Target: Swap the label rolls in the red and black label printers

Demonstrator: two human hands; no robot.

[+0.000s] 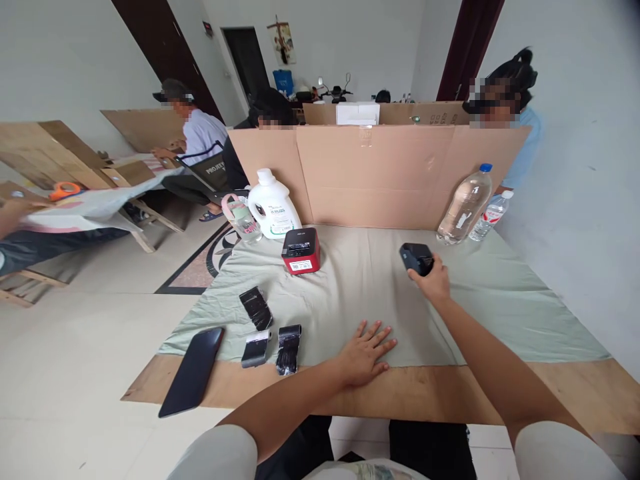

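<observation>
While the left hand (367, 349) lies flat on pale cloth (360, 287), the right hand (434, 280) grips a boxy black device (415, 257).

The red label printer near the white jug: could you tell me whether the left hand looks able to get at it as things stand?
Probably yes. The left hand lies flat and empty on the green cloth, and the cloth between it and the red label printer is bare. The small black packets lie off to the side.

cloth centre (360, 293) open; red printer (301, 251), bottles (465, 204) flank it.
</observation>
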